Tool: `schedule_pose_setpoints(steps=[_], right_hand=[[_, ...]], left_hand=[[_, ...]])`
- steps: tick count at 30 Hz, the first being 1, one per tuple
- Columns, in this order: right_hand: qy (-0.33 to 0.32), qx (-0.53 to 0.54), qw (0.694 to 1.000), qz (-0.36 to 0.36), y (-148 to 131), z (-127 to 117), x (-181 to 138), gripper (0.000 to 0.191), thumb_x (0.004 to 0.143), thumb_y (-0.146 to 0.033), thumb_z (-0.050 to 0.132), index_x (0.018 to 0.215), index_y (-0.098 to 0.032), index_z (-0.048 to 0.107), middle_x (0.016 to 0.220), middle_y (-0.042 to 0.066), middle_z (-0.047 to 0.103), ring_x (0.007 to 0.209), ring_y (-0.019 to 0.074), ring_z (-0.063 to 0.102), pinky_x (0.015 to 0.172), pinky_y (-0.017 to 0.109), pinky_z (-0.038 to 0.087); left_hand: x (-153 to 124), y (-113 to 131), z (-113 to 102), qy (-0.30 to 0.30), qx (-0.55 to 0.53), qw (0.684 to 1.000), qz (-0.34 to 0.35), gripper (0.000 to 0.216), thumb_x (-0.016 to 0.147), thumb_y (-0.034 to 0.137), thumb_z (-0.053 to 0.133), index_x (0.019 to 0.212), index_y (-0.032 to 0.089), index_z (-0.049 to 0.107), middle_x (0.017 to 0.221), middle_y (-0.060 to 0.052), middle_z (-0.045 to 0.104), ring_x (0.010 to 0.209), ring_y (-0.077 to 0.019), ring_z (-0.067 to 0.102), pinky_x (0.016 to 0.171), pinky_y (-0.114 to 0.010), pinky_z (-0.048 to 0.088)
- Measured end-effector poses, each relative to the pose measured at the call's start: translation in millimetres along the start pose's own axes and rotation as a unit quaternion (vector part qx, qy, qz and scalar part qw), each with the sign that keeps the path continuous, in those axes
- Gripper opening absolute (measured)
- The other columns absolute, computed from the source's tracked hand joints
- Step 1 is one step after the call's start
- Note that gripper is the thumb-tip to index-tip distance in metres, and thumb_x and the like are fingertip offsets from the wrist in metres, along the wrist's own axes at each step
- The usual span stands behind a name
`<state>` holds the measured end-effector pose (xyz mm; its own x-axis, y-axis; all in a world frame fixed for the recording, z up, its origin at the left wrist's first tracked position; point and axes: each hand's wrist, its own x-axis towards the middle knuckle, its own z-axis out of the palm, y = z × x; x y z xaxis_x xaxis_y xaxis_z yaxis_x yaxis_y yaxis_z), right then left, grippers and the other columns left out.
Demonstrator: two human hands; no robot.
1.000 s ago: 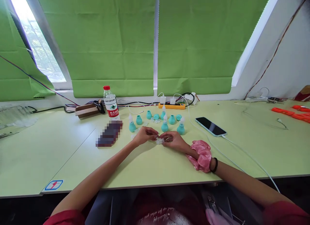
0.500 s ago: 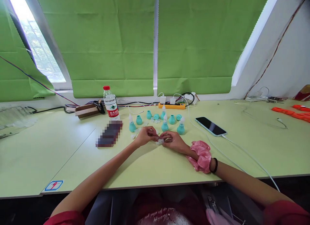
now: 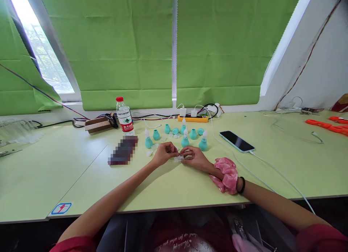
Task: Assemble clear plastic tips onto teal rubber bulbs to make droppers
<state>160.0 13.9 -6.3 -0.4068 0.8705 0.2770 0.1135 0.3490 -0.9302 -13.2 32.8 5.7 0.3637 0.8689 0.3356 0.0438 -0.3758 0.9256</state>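
Table point(image 3: 163, 194) beneath, right hand point(image 3: 196, 158) pinches a clear piece point(image 3: 178, 159); left hand point(image 3: 164, 153), fingers point(image 3: 171, 147) narrow beside it, hold unclear. Beyond them, four bulbs point(image 3: 185, 142) wear tips point(image 3: 185, 132); others are bare.

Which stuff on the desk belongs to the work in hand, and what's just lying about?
Likely part of the work:
clear plastic piece, in the right hand, left hand close against it
teal bulbs, some with translucent nozzles
small clear pieces

Apparently just lying about:
water bottle
phone
cardboard box
yellow power strip
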Motion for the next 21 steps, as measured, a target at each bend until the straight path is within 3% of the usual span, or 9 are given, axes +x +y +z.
schedule_pose_setpoints(steps=[13,21], right_hand=[[0.005,0.051,0.999,0.018,-1,0,2,0.032,0.052,-0.016,0.065,0.081,-0.015,0.052,0.075,0.004,0.063,0.071,0.0155,0.059,0.06,0.026,0.046],[-0.006,0.058,0.998,0.017,-6,0,0,0.034,0.052,-0.02,0.067,0.082,-0.015,0.052,0.076,0.004,0.063,0.073,0.0167,0.06,0.063,0.027,0.047]], left_hand=[[0,5,-2,-0.043,0.111,0.993,-0.005,0.02,0.064,0.028,0.058,0.074,0.011,0.061,0.074,-0.006,0.061,0.069,-0.0136,0.055,0.064,-0.024,0.044],[-3,11,-1,-0.06,0.11,0.992,-0.03,0.019,0.065,0.029,0.057,0.072,0.012,0.06,0.075,-0.006,0.062,0.071,-0.0145,0.056,0.061,-0.022,0.044]])
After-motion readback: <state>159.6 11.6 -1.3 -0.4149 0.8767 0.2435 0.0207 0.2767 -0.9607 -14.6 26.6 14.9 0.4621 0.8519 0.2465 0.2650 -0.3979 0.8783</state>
